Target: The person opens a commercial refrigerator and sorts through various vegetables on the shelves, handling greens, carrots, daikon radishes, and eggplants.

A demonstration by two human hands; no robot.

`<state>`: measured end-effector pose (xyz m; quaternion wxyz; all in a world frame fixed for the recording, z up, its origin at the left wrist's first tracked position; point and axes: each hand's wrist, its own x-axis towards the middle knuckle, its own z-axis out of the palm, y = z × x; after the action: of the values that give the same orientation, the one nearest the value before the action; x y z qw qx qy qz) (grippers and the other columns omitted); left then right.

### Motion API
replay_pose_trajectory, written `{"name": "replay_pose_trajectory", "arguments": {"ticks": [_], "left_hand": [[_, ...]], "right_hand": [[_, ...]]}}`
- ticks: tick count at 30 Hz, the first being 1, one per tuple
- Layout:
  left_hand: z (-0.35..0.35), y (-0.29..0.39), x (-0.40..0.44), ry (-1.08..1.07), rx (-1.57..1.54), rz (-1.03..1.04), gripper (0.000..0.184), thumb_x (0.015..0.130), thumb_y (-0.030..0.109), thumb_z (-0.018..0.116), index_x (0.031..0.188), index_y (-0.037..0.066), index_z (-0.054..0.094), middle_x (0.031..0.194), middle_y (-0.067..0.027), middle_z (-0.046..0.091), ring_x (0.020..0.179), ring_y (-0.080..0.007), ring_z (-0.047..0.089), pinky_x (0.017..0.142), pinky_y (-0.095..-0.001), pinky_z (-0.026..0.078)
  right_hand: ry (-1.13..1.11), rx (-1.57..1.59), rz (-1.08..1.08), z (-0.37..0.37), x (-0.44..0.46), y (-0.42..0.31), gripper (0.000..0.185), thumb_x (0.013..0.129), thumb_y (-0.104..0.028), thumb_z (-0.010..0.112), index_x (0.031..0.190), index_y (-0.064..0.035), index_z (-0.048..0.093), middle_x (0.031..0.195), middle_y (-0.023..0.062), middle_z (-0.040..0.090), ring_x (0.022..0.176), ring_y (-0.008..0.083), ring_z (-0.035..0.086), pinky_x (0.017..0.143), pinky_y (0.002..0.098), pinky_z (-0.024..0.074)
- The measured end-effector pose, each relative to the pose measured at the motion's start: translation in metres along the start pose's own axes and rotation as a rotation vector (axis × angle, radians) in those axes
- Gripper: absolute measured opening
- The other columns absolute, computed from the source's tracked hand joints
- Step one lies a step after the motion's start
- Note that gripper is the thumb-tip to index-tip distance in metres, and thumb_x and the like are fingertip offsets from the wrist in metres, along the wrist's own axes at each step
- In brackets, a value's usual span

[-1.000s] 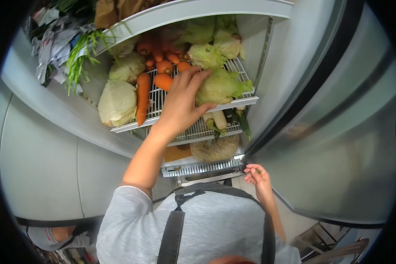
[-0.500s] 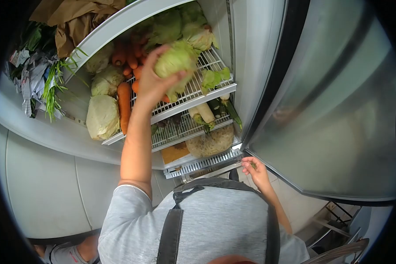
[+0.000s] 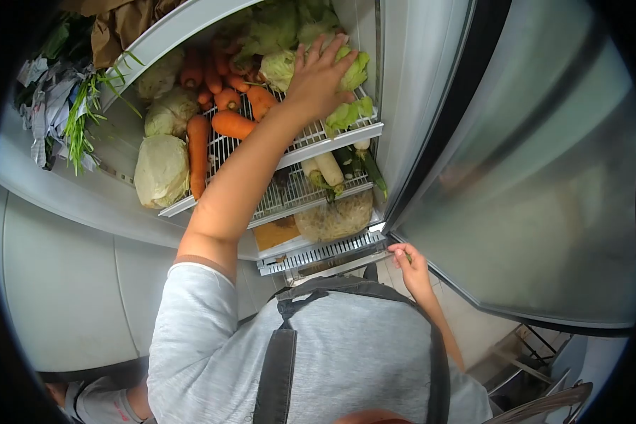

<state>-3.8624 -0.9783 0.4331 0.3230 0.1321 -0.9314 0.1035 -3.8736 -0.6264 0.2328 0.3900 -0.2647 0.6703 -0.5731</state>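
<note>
My left hand (image 3: 319, 79) reaches onto the upper wire shelf (image 3: 300, 147) of an open fridge. Its fingers are spread over lettuce, palm down. A pale green lettuce head (image 3: 278, 69) shows on one side of the hand, and brighter lettuce leaves (image 3: 358, 69) on the other. How firmly the hand touches them is hidden. A loose lettuce leaf (image 3: 348, 115) lies near the shelf's front edge. Low by the fridge door, my right hand (image 3: 411, 268) has its fingers curled together, with a tiny greenish bit between them that is too small to name.
Carrots (image 3: 233, 126) and cabbages (image 3: 161, 172) fill the shelf's left side. Below are white radishes (image 3: 328, 169), dark green vegetables (image 3: 371, 173) and a bulging clear bag (image 3: 338, 215). The glass door (image 3: 537, 177) stands open at right. Wrapped greens (image 3: 85, 134) stick out upper left.
My left hand has carried the lettuce head back and right onto the shelf, and its fingers have spread. More carrots show. My right hand stays nearly still.
</note>
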Motion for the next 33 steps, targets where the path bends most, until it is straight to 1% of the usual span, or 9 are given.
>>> {"name": "replay_pose_trajectory", "arguments": {"ticks": [3,5,10,16,17,20,26,31,33], "left_hand": [[-0.047,0.012,0.005,-0.156,-0.158,0.067,0.076,0.071,0.002,0.070,0.139,0.022,0.044,0.145,-0.0121,0.037,0.131,-0.0339,0.035,0.107,-0.0442,0.034],[-0.049,0.008,0.003,-0.704,-0.425,0.303,0.079,0.068,-0.008,0.063,0.139,0.023,0.044,0.147,-0.0110,0.034,0.134,-0.0329,0.034,0.107,-0.0420,0.035],[0.007,-0.009,-0.021,-0.486,-0.412,0.437,0.064,0.070,-0.004,0.064,0.129,0.017,0.055,0.134,-0.0105,0.050,0.121,-0.0307,0.047,0.101,-0.0373,0.042],[-0.021,-0.012,-0.047,-0.537,-0.656,-0.069,0.034,0.070,-0.009,0.062,0.101,0.005,0.066,0.113,-0.0114,0.061,0.102,-0.0285,0.061,0.087,-0.0359,0.048],[-0.034,0.000,-0.054,-0.281,-0.783,-0.139,0.029,0.072,-0.007,0.063,0.098,0.005,0.067,0.107,-0.0098,0.063,0.099,-0.0280,0.062,0.086,-0.0344,0.048],[-0.054,0.050,-0.087,-0.014,-1.088,-0.108,0.021,0.074,-0.005,0.063,0.092,0.004,0.066,0.096,-0.0100,0.064,0.093,-0.0267,0.062,0.081,-0.0327,0.050],[-0.060,0.094,-0.124,-0.550,-0.789,0.313,0.027,0.071,0.012,0.074,0.096,0.006,0.064,0.105,-0.0096,0.061,0.102,-0.0287,0.058,0.084,-0.0373,0.050],[-0.078,-0.007,-0.060,-0.377,-0.704,-0.071,0.032,0.076,0.015,0.074,0.106,0.006,0.066,0.115,-0.0111,0.062,0.115,-0.0263,0.055,0.096,-0.0388,0.044],[-0.062,-0.073,-0.037,-0.106,-0.489,-0.349,0.038,0.078,0.015,0.072,0.114,0.007,0.063,0.102,-0.0112,0.068,0.081,-0.0265,0.068,0.073,-0.0368,0.055]], "right_hand": [[0.018,-0.014,-0.043,-0.005,-0.002,0.007,0.026,0.099,-0.021,0.046,0.106,-0.0014,0.062,0.077,0.0021,0.060,0.075,0.0079,0.053,0.073,0.0237,0.0416],[0.036,0.006,-0.039,-0.009,-0.002,0.009,0.028,0.099,-0.020,0.044,0.108,-0.0006,0.062,0.077,0.0023,0.064,0.078,0.0098,0.055,0.082,0.0254,0.0406],[0.014,0.047,-0.066,-0.007,0.003,-0.005,0.027,0.097,-0.016,0.044,0.113,0.0000,0.059,0.108,0.0106,0.064,0.105,0.0169,0.055,0.098,0.0289,0.0349],[-0.150,0.739,-0.003,0.020,0.014,-0.039,0.033,0.097,-0.019,0.043,0.125,-0.0028,0.051,0.140,0.0164,0.043,0.126,0.0257,0.046,0.106,0.0449,0.0341],[-0.268,0.949,-0.011,0.024,0.019,-0.045,0.036,0.098,-0.022,0.043,0.128,-0.0032,0.048,0.144,0.0169,0.038,0.126,0.0276,0.046,0.105,0.0496,0.0357],[-0.380,1.129,0.034,0.044,0.027,-0.084,0.038,0.099,-0.028,0.042,0.129,-0.0044,0.046,0.140,0.0167,0.043,0.126,0.0291,0.046,0.106,0.0521,0.0370],[-0.362,1.396,0.386,0.050,0.043,-0.077,0.033,0.099,-0.032,0.045,0.120,-0.0091,0.054,0.116,0.0125,0.061,0.108,0.0258,0.058,0.089,0.0437,0.0500],[-0.217,1.410,0.385,0.044,0.036,-0.076,0.019,0.094,-0.017,0.053,0.110,-0.0063,0.055,0.104,0.0133,0.062,0.096,0.0302,0.060,0.078,0.0376,0.0537],[-0.178,1.372,0.364,0.041,0.034,-0.072,0.019,0.094,-0.015,0.053,0.111,-0.0064,0.055,0.104,0.0135,0.062,0.096,0.0301,0.060,0.078,0.0375,0.0536]]}}
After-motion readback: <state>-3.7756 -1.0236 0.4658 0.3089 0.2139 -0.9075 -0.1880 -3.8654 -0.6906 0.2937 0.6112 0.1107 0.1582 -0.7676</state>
